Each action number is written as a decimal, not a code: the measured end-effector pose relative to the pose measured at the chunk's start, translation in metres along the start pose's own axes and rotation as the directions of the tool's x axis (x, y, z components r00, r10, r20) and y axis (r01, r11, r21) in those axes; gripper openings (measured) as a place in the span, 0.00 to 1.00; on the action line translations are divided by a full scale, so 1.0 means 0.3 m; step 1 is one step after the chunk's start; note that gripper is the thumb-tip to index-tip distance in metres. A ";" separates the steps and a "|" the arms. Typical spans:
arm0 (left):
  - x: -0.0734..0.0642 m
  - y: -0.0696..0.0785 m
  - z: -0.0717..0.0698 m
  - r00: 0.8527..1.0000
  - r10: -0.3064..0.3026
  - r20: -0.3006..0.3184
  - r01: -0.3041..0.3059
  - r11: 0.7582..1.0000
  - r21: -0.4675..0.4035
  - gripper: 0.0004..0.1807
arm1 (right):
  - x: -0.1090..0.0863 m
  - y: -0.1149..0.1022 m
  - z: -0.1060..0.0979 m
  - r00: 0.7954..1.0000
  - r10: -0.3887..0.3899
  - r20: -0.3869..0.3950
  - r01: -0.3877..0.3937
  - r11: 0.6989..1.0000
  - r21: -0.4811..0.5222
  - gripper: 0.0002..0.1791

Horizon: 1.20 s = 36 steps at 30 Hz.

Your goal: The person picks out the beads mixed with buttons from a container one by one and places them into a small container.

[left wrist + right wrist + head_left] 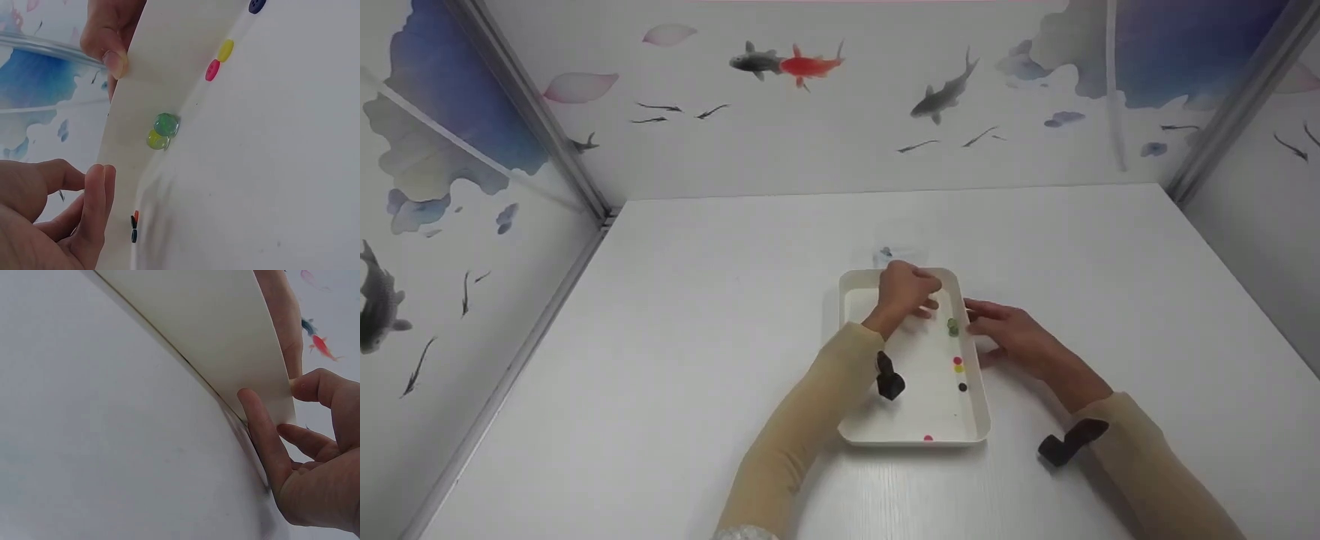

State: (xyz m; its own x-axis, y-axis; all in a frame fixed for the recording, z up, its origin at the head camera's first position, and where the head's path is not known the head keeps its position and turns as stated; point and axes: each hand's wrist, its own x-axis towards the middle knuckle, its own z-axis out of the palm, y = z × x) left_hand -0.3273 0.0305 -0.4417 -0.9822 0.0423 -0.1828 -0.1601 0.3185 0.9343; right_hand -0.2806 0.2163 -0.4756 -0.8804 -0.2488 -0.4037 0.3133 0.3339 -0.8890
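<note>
A shallow off-white tray (911, 405) lies on the table. My left hand (907, 289) is over its far end, thumb and fingertips close together; in the left wrist view I cannot tell whether the fingers (95, 208) pinch something small. My right hand (1020, 337) holds the tray's right wall, thumb (115, 63) at the rim and a finger (259, 419) against the outside. Along that wall lie two green marbles (953, 327), a red button (958, 361), a yellow button (958, 369) and a dark button (962, 387). Small dark and orange pieces (134, 228) lie near my left hand.
Behind the tray stands a clear container (900, 244) with something small and dark in it, partly hidden by my left hand. A pink button (928, 438) lies at the tray's near end. White panels (847, 135) with painted fish enclose the white table (697, 337).
</note>
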 end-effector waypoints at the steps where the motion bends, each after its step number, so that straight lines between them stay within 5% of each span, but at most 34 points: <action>1: -0.001 0.001 -0.004 1.000 0.003 0.000 -0.003 1.000 0.005 0.06 | 0.000 0.001 0.000 1.000 0.000 0.000 0.000 1.000 -0.003 0.32; 21: 0.004 0.016 -0.060 0.999 0.033 0.012 -0.033 0.999 0.020 0.11 | -0.005 -0.002 0.005 0.999 0.025 -0.020 -0.026 0.999 -0.030 0.30; 36: 0.028 0.047 -0.101 0.993 0.118 -0.022 -0.119 0.993 -0.009 0.10 | -0.001 -0.004 0.008 1.000 0.021 -0.008 -0.021 0.999 -0.024 0.32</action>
State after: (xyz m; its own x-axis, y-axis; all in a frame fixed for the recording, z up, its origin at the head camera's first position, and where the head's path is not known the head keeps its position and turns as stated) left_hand -0.3408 0.0068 -0.4208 -0.9962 0.0592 -0.0643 -0.0434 0.3029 0.9520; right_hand -0.2799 0.2138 -0.4750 -0.8764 -0.2347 -0.4206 0.3233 0.3608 -0.8748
